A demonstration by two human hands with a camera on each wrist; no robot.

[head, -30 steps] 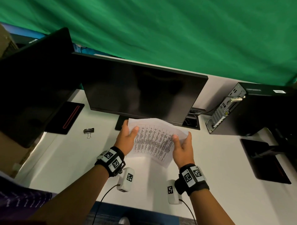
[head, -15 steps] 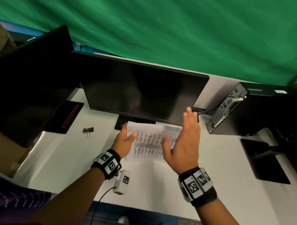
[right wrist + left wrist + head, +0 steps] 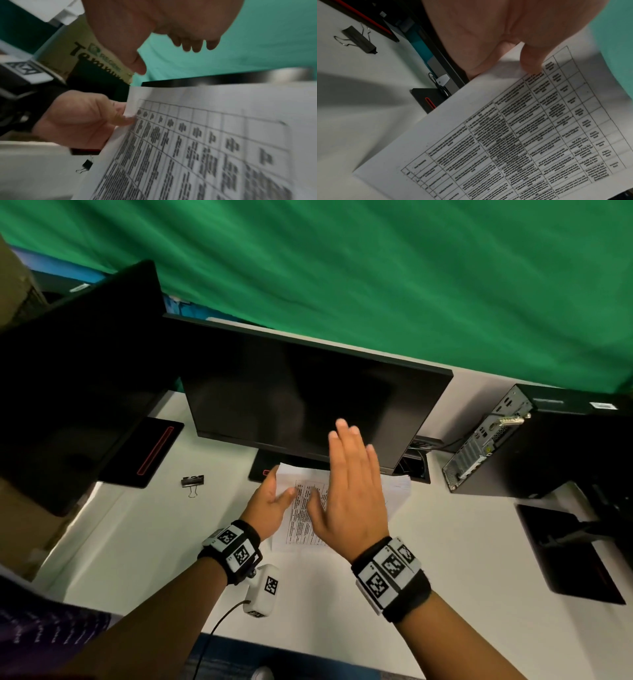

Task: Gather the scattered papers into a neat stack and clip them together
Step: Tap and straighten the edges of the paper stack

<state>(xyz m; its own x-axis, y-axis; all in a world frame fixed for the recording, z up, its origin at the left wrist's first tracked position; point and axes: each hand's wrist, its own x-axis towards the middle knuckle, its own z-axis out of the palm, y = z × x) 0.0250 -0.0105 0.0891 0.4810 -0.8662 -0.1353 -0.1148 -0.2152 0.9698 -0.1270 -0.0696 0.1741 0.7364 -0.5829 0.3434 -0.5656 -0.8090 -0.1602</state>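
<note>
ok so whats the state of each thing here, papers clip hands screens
papers: gathered, unclipped, left edge pinched, far edges not flush
binder clip: closed, lying on the desk left of the papers, untouched
left hand: grips the papers' left edge, thumb on top
right hand: open, fingers straight, lifted above the papers, holds nothing
centre monitor: screen dark
left monitor: screen dark
desktop computer: on its side, cable plugged into its rear

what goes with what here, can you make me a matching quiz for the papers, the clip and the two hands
Things:
1. papers
2. binder clip
3. left hand
4. right hand

States:
A. lifted above the sheets, fingers straight, holding nothing
B. lying alone on the desk, left of the sheets
C. pinching the sheets' left edge
D. printed with a table, held in front of the monitor

Pairs: 1-D, 2-B, 3-C, 4-A
</note>
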